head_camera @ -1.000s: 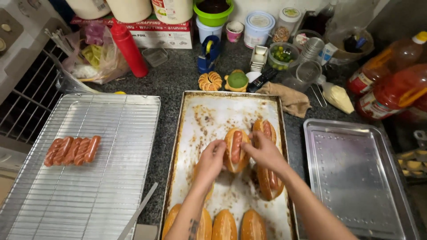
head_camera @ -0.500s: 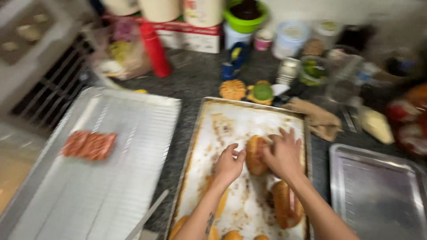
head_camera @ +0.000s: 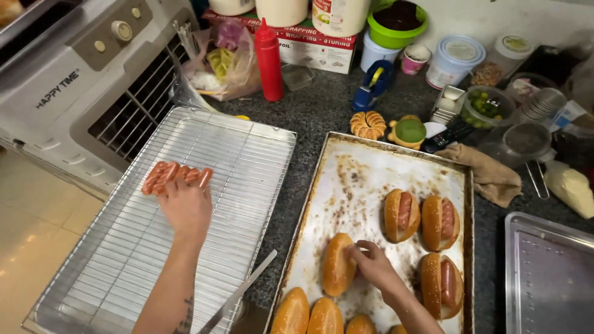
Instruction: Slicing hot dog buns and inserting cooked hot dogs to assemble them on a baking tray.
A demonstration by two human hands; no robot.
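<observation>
My left hand (head_camera: 186, 205) rests on a wire rack (head_camera: 247, 161), fingers touching a row of several sausages (head_camera: 168, 175). My right hand (head_camera: 372, 265) holds a closed sesame bun (head_camera: 337, 263) on a stained baking tray (head_camera: 359, 167). Three buns with sausages in them lie on the tray's right side: one (head_camera: 401, 214), a second (head_camera: 440, 221) beside it and a third (head_camera: 442, 284) below. Several plain buns (head_camera: 308, 314) line the tray's front edge.
A red squeeze bottle (head_camera: 269, 60), a foil box (head_camera: 315, 44), a green bowl (head_camera: 396, 22), lidded tubs (head_camera: 459, 58) and jars crowd the dark counter's back. A brown cloth (head_camera: 490, 175) lies right of the tray, a steel tray (head_camera: 550, 278) beyond it. A white appliance (head_camera: 74, 80) stands left.
My left hand left the tray and moved left onto the rack by the sausages. My right hand shifted down from the filled buns to a closed bun. The view swung left.
</observation>
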